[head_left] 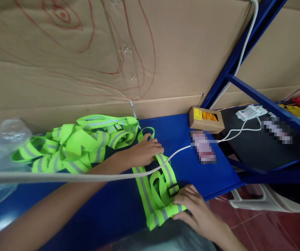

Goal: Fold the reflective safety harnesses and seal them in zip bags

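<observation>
A neon green strap with grey reflective stripes (145,195) lies on the blue table in front of me, partly looped, with a black buckle on it. My left hand (147,150) is closed on the far end of this strap, its fingers curled over a loop. At the table's near edge my right hand (191,209) grips the strap's near end, beside the buckle. To the left lies a tangled pile of the same green straps (71,143), reaching back behind my left forearm.
A white cable (108,178) crosses above my left forearm. Clear plastic (11,134) lies at the left. A brown box (206,120) and a blurred-out phone-like object (204,148) are on the right, beside the blue frame (264,94). A white chair (270,202) stands beyond.
</observation>
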Available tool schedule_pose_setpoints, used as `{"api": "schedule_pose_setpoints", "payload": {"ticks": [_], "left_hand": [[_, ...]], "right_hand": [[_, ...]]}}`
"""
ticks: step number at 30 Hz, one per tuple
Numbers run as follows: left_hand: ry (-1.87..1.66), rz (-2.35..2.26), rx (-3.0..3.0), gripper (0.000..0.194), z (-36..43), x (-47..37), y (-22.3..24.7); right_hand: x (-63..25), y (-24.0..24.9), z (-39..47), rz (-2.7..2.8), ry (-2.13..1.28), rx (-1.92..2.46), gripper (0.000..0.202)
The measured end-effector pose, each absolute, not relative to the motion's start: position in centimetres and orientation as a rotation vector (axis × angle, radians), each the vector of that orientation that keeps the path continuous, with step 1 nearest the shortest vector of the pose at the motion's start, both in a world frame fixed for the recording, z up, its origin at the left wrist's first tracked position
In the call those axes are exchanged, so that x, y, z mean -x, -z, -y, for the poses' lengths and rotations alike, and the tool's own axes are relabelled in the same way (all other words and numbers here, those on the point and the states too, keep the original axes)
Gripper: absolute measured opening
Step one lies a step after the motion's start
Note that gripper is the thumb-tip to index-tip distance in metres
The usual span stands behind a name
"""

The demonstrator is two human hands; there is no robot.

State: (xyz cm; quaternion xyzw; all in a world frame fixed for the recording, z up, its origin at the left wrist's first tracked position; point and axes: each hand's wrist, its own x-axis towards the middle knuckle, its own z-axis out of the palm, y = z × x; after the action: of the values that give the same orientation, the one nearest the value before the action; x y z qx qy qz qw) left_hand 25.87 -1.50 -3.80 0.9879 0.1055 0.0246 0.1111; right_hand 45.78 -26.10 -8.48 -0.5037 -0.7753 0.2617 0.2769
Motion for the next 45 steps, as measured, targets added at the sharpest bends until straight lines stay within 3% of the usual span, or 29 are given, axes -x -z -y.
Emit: {"api": "schedule_pose_setpoints", "payload": {"ticks": [4, 11, 16, 22, 24, 27, 29, 32, 39, 45], "left_hand": [[-0.090, -0.391, -3.165, 0.021, -0.3, -26.5, 4.0], [-0.133, -0.495, -3.297, 0.019, -0.7, -25.1, 4.9], [-0.145, -0.545, -3.114, 0.065, 4.5, -23.3, 2.3], [-0.149, -0.169, -2.934, 0.083, 8.0, -25.8, 1.9], [-0.174, -0.126, -3.050, 0.078, 6.4, -26.9, 3.7], [-0.134, -0.023, -3.201, 0.037, 3.4, -27.2, 5.9], [-0.112, -0.003, -3.230, 0.023, 2.3, -26.5, 6.6], [-0.156, -0.055, -3.233, 0.027, 2.4, -24.2, 7.3], [-0.214, -0.338, -2.895, 0.057, 5.8, -20.2, 6.2], [-0.491, -0.417, -2.636, 0.046, 11.3, -25.1, 3.6]], "right_hand": [[-46.6, 7.9, 26.2, 2.047, -0.728, 1.377, 0.027], [-48.0, 6.1, 25.4, 2.035, -0.832, 1.503, 0.025], [-48.1, 5.7, 24.9, 2.046, -0.853, 1.520, 0.029], [-48.1, 5.9, 24.7, 2.046, -0.862, 1.537, 0.031], [-48.3, 6.0, 24.8, 2.055, -0.868, 1.537, 0.032], [-48.5, 6.1, 25.0, 2.049, -0.878, 1.559, 0.035], [-48.6, 6.1, 25.0, 2.041, -0.898, 1.565, 0.036], [-48.7, 5.8, 24.9, 2.038, -0.952, 1.553, 0.037], [-48.6, 5.5, 24.2, 2.048, -0.976, 1.566, 0.039], [-48.6, 5.3, 23.5, 2.083, -0.959, 1.551, 0.039]]}}
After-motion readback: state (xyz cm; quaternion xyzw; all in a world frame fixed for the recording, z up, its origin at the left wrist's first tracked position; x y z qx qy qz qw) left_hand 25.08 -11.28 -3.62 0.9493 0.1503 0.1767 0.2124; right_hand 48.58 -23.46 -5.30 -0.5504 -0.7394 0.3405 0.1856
